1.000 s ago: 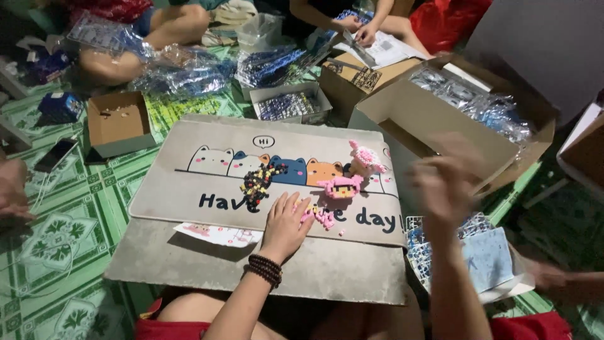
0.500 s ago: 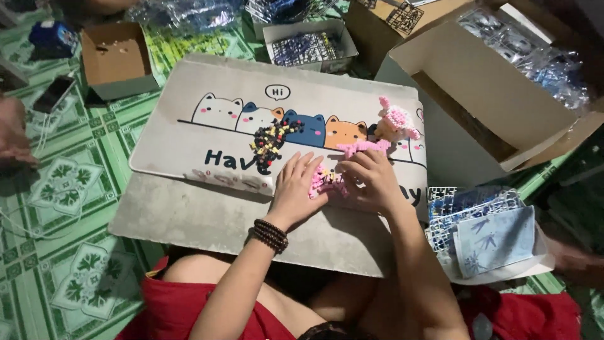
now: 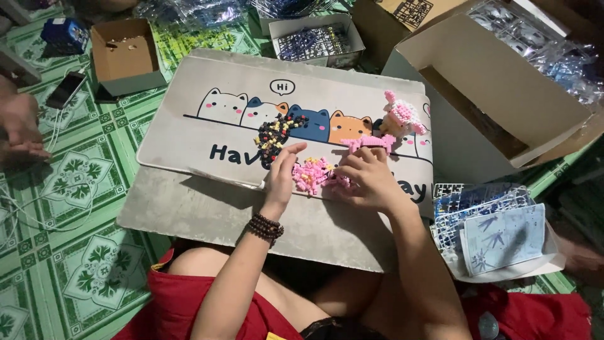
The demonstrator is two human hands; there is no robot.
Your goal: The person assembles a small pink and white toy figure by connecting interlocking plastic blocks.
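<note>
A grey mat with cartoon cats (image 3: 207,119) lies on a grey board (image 3: 189,208) over my lap. On the mat my left hand (image 3: 281,173) rests with fingers spread beside a pile of tiny pink bricks (image 3: 310,174). My right hand (image 3: 367,178) lies on the pile's right side, fingers curled over the pink bricks; whether it grips one is hidden. A heap of dark and yellow bricks (image 3: 272,135) lies just above my left hand. A flat pink brick piece (image 3: 370,142) and a pink built figure (image 3: 401,118) stand beyond my right hand.
A large open cardboard box (image 3: 478,101) sits at right, a small one (image 3: 126,56) at upper left, and a tray of bagged parts (image 3: 318,41) at the top. A white tray with blue-printed packets (image 3: 497,233) lies at right. Another person's hand (image 3: 22,126) and a phone (image 3: 66,89) are on the green floor.
My right hand came down from mid-air onto the pink brick pile. My left hand shifted slightly up the mat to the pile's left. The view moved closer.
</note>
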